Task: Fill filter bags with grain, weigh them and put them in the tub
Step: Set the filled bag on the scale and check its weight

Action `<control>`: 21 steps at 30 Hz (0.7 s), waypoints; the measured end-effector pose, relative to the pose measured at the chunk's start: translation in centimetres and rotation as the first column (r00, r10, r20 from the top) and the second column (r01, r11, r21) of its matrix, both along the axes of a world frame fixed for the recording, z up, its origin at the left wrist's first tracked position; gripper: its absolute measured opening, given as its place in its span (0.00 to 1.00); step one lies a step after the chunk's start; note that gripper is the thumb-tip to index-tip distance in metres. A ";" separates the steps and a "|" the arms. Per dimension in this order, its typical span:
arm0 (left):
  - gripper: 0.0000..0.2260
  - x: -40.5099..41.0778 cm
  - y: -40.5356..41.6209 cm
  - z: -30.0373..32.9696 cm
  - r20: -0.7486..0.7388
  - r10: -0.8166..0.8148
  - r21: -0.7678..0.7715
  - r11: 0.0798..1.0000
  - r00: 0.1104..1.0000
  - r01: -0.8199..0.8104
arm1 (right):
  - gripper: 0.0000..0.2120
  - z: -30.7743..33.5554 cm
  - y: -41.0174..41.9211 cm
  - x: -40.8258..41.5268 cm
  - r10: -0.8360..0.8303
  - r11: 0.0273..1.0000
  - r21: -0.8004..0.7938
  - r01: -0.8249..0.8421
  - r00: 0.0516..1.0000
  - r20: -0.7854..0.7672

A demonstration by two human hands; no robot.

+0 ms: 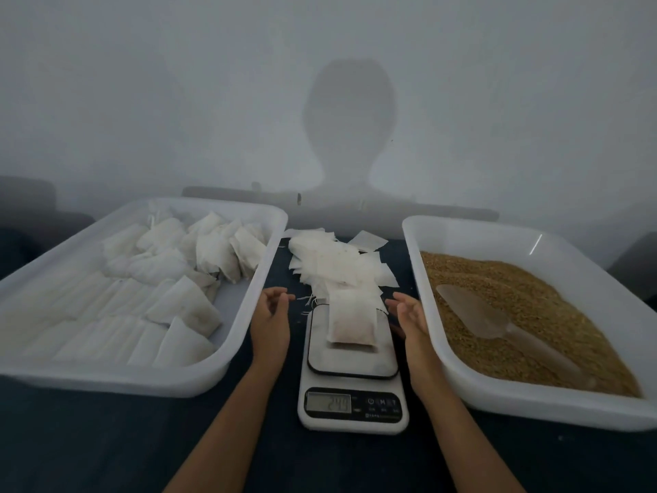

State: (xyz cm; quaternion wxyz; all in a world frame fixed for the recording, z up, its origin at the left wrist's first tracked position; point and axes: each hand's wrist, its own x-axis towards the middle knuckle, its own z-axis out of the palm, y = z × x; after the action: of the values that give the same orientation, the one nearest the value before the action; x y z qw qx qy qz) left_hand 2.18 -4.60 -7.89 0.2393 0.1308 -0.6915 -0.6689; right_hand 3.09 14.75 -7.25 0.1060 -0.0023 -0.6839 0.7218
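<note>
A filled white filter bag (351, 320) lies flat on the platform of a white digital scale (352, 382), whose display shows blurred digits. My left hand (271, 316) hovers just left of the scale, fingers relaxed and holding nothing. My right hand (409, 316) hovers just right of it, also relaxed and holding nothing. Neither hand touches the bag. A heap of empty filter bags (334, 265) lies behind the scale. The white tub (106, 380) on the left holds several filled bags (185, 268). The white tub (526, 396) on the right holds brown grain (480, 279) with a clear scoop (487, 320) lying in it.
The tubs and the scale stand on a dark tabletop (106, 450). A pale wall rises right behind the table, with my shadow on it. Only narrow gaps separate the scale from each tub.
</note>
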 end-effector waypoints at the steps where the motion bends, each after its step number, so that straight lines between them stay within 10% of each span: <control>1: 0.04 -0.1 0.0 0.0 -0.002 0.006 0.021 1.000 1.000 -0.006 | 0.17 0.0 0.0 -0.1 -0.001 1.000 -0.007 0.001 1.000 -0.005; 21: 0.02 -0.2 0.5 -0.2 0.007 -0.178 -0.144 0.974 0.984 0.177 | 0.14 0.1 -0.3 -0.4 0.165 0.972 0.187 -0.141 0.979 -0.122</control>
State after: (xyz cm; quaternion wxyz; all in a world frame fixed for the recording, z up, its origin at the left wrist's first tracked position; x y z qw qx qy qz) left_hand 1.94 -4.09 -8.11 0.1897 0.0490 -0.7462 -0.6363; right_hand 2.71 14.40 -7.13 0.0961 0.1093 -0.7348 0.6625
